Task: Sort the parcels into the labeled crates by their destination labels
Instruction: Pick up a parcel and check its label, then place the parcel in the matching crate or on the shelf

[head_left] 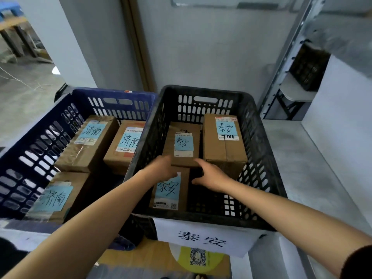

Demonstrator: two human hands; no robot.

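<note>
Cardboard: the middle parcel (182, 146), tagged 泰安, lay label-up mid-floor of the black crate (201, 220). Its near end met the near parcel (171, 190) by the crate's front wall; resting on it or just butting, can't tell. A third parcel (223, 141) sat by the crate's right wall. The front sheet (201, 238) on the crate read 泰安, so the labels matched.

Left grip (162, 168) was at the middle parcel's near-left corner, fingers hidden, hold unknown. Right grip (213, 178) was spread wide, a fingertip at the near-right corner, thumb clear, clasping nothing.

Step looked like seating this parcel. Its long axis ran front-to-back of the crate, writing upright toward the front wall.

Next, probably: release, lift both grips clear of the rim, fetch another.
</note>
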